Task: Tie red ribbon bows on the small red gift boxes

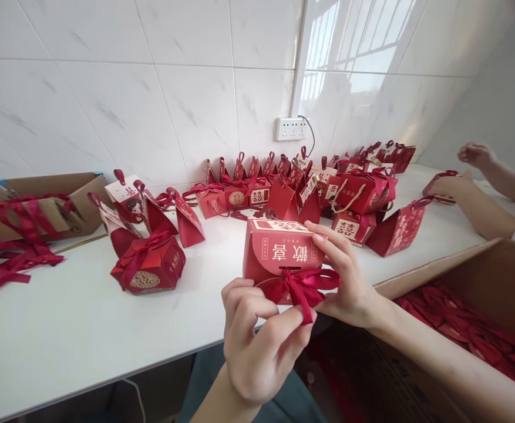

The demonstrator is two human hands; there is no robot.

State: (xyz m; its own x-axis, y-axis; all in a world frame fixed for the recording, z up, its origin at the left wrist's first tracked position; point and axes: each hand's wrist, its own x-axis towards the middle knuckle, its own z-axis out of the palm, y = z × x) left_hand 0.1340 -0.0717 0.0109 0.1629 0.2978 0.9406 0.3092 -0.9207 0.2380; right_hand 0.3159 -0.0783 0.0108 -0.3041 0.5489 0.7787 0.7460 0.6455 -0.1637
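A red gift box (261,247) with white characters is held up over the front edge of the table. Its ribbon bow (299,288), dark red and shiny, is tied through a slot in the flap. My right hand (349,276) grips the box's right side, fingers on top and thumb below. At the lower front, my left hand (266,335) pinches a hanging tail of the ribbon, its other fingers curled beside the box. To the left, another red box with a bow (151,264) sits on the table near several pointed ones.
Rows of red boxes (261,170) stand along the tiled wall under a power strip (290,129). Loose ribbons hang over a cardboard box (85,200) at left. A large carton (481,264) of red pieces is at right. Another person's hand (448,188) touches a red box.
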